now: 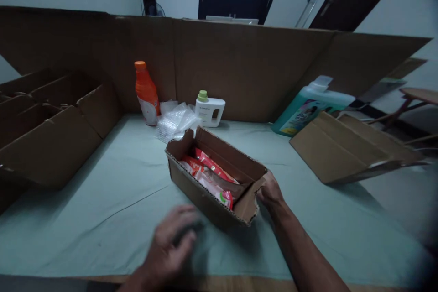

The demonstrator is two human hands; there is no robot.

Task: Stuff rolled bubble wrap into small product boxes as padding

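Observation:
A small open-topped cardboard box (195, 191) sits at a slant in the middle, its near side tilted toward me. Inside it lie several snack packets in red and pink wrappers (214, 185). My right hand (270, 189) grips the box's right end, with most fingers hidden behind the cardboard. Near the table's front edge, my left hand (173, 239) is blurred by motion. Its thumb and fingers are apart with nothing between them, a little short of the box's near side.
On the left stands a divided cardboard carton (68, 141). Along the cardboard screen (239, 68) are an orange bottle (147, 93), bubble wrap (178, 121), a white jug (208, 112) and a teal detergent jug (304, 107). A tilted cardboard box (338, 146) lies right on the pale green cloth (102, 219).

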